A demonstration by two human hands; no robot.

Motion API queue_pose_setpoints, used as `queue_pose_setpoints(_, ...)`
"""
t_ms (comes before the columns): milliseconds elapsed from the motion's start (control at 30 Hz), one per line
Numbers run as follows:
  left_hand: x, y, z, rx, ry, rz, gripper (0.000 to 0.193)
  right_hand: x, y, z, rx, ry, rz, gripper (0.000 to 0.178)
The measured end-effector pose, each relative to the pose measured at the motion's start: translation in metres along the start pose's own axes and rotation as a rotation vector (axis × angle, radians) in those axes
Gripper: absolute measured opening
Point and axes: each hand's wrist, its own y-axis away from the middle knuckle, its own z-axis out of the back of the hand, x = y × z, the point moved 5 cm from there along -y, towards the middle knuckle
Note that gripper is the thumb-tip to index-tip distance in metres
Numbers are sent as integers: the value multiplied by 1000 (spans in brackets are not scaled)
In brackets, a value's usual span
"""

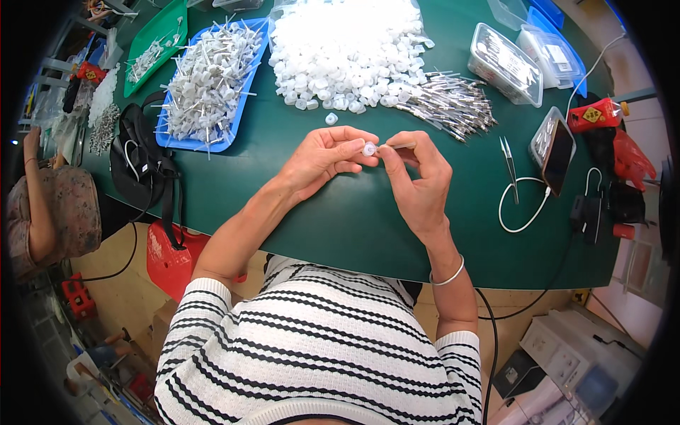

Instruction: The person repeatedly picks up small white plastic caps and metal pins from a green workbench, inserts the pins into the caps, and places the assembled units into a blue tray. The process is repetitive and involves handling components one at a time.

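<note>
Over the green table, my left hand (329, 157) pinches a small white plastic cap (369, 149) between thumb and fingers. Close against it, my right hand (419, 173) grips a thin metal rod (404, 146), its tip at the cap; I cannot tell how far it goes in. Just beyond my hands one loose white cap (331, 119) lies by itself. Behind it spreads a big pile of white caps (340, 57). To the right of that pile lies a heap of thin metal rods (453, 106).
A blue tray (260, 35) of white pieces with rods stands at left, a green tray (134, 83) beyond it. At right are tweezers (510, 170), a clear box (506, 64) of metal parts, a phone (558, 156) and a white cable (520, 231). A black bag (134, 159) lies left.
</note>
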Motion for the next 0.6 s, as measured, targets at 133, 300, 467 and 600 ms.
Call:
queue_pose_setpoints(133, 0, 0, 0, -1, -1, 2, 27, 1, 0, 0, 9, -9, 5, 11)
queue_pose_setpoints(300, 0, 1, 1, -15, -23, -3, 27, 1, 0, 0, 28, -3, 13, 10)
queue_pose_setpoints(467, -3, 2, -2, -38, -68, -12, 27, 1, 0, 0, 26, 0, 0, 10)
queue_pose_setpoints(600, -3, 2, -1, -39, -63, -18, 27, 1, 0, 0, 14, -9, -8, 10)
